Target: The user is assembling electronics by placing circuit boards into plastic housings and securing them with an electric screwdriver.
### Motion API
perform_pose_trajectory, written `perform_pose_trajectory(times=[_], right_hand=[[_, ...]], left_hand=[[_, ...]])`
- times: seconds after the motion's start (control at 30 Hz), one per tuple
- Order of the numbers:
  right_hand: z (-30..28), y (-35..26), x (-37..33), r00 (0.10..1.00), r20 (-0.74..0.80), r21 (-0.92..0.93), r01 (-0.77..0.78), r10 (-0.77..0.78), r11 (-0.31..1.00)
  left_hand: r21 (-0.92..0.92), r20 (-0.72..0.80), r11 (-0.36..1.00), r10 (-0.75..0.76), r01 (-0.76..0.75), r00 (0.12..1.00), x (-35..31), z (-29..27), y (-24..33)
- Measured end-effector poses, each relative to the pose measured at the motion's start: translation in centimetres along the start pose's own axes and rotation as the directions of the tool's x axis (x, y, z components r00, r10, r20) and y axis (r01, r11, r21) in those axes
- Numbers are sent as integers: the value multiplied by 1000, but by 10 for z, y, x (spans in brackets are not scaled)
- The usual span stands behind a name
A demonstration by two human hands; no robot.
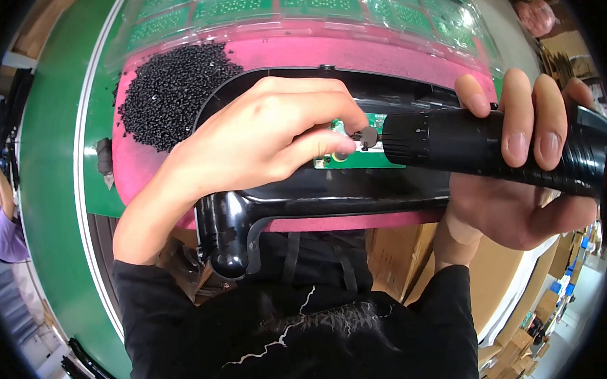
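Observation:
My right hand [513, 205] is wrapped round a black electric screwdriver [461, 141] with a ribbed collar, lying level and pointing left. Its front end is over a small green circuit board [372, 160] set inside a glossy black plastic housing [358, 186]. Beside the tip, the thumb and index finger of my left hand [272, 124] are closed in a pinch over the board. What they grip, if anything, is hidden by the fingers. A dark round piece [368, 137] shows between my fingertips and the screwdriver.
A heap of small black screws [169, 92] lies at the left on a pink mat [269, 51]. Behind it stands a clear plastic tray [263, 26] of green circuit boards. Cardboard boxes [399, 258] are below the right side. Another person's purple sleeve [9, 237] shows far left.

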State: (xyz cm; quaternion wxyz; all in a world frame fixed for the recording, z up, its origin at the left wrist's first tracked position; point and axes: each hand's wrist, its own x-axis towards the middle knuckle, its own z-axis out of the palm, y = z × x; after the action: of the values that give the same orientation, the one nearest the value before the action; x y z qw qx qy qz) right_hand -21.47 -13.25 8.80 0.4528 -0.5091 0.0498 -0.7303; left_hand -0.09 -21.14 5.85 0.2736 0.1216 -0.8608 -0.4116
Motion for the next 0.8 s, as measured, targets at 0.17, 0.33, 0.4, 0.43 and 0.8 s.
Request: perform_pose_trajectory(times=[0.17, 0.33, 0.4, 0.43, 0.8], right_hand=[[-38, -34, 6, 998, 31, -80, -53, 56, 995], [-46, -48, 5, 990, 68, -123, -118, 127, 985], [-48, -47, 10, 985, 78, -144, -141, 153, 980], [-48, -46, 10, 982, 84, -154, -153, 167, 976], [-39, -37, 17, 934, 170, -244, -268, 313, 932]], left_hand=[[166, 21, 981, -102, 97, 995, 1, 1, 3], [245, 56, 967, -86, 70, 995, -3, 1, 1], [242, 65, 966, -104, 86, 992, -2, 2, 1], [253, 64, 965, -91, 72, 994, -2, 2, 1], [298, 77, 954, -67, 41, 995, -4, 3, 2]])
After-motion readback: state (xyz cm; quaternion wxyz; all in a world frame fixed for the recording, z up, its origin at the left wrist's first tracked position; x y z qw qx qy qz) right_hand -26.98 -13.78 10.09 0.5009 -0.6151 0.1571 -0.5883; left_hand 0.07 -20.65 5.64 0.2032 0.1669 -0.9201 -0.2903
